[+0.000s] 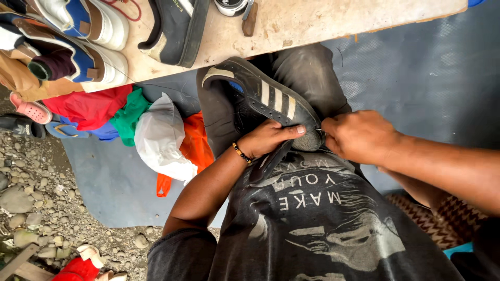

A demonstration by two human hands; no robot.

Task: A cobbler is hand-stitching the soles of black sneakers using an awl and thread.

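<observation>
Right at the toe, the fingers of the left hand are wrapped over a dark sneaker with pale side stripes, thumb laid flat along its upper, clamping it against the person's lap. The right hand is pinched tight just beside the toe cap, its fingertips closed on something too small to make out; a thin glint shows between the two hands. The shoe lies tilted, heel toward the desk, toe toward the body, resting on dark trousers. A beaded bracelet sits on the left wrist. Beyond the heel, the desk's pale edge runs across the top, carrying a dark sandal and white-and-blue shoes. Left of the lap, a heap of white, orange, green and red bags crowds close. To the right, blue matting lies open. Gravel fills the lower left.
</observation>
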